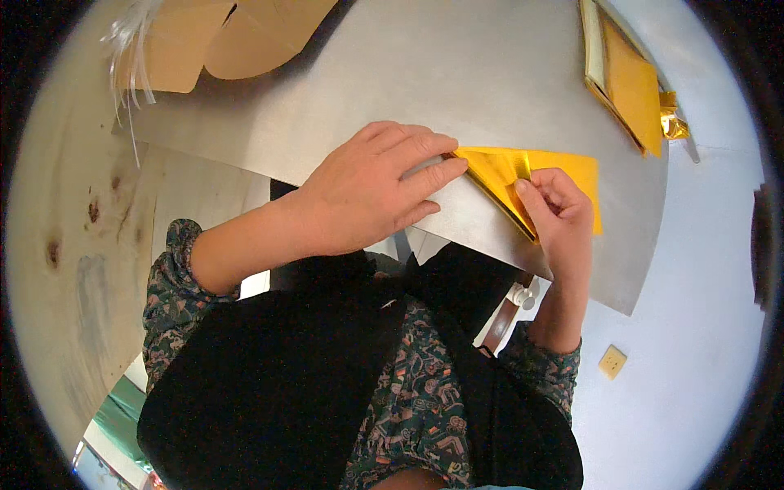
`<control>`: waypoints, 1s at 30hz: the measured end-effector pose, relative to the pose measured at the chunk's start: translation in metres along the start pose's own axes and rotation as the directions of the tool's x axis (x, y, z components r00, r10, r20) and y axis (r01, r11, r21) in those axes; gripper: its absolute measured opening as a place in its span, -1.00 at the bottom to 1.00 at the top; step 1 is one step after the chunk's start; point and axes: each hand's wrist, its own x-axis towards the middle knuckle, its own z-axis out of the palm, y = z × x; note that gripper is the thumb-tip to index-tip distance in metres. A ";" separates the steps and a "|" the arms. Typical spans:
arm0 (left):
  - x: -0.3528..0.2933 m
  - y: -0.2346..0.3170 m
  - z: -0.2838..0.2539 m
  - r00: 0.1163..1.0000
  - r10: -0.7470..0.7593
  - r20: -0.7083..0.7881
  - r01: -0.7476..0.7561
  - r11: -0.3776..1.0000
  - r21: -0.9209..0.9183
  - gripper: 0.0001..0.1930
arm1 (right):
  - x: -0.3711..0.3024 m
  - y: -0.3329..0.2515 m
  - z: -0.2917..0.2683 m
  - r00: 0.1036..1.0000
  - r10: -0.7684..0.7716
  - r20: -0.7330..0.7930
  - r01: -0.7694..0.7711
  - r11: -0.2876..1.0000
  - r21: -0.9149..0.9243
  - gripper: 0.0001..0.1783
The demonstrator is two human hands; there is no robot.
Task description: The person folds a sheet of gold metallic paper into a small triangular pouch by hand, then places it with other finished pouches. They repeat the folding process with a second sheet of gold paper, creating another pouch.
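A sheet of shiny gold foil paper [584, 184] lies at the near right of the grey metal table, folded over so that a slanting edge faces me. The outstretched fingers of my left hand [359, 188] touch its left corner, and the thumb stands apart from the paper. On the right, my right hand [559, 208] is closed with its thumb pressed on the foil, pinching a raised crease. The underside of the paper and the tips of the right fingers are hidden.
Brown cardboard pieces [257, 41] lie at the far left of the table [441, 73], beside clear plastic strips [135, 45]. A stack of yellow paper [629, 86] and a crumpled gold foil piece [672, 122] are at the far right. Right of the table is a wall outlet [612, 362].
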 end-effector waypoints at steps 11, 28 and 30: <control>-0.006 0.007 -0.005 0.998 -0.056 -0.020 0.057 0.998 0.009 -0.45 | -0.007 -0.007 0.003 0.996 0.085 0.002 -0.085 0.989 0.120 -0.93; -0.012 0.010 -0.004 0.990 -0.140 -0.007 0.140 0.990 -0.025 -0.31 | -0.013 -0.012 0.010 0.989 0.135 -0.062 -0.122 0.976 0.180 -0.90; -0.012 0.010 -0.005 0.989 -0.147 0.003 0.147 0.989 -0.025 -0.31 | -0.013 -0.012 0.010 0.990 0.128 -0.058 -0.119 0.982 0.144 -0.90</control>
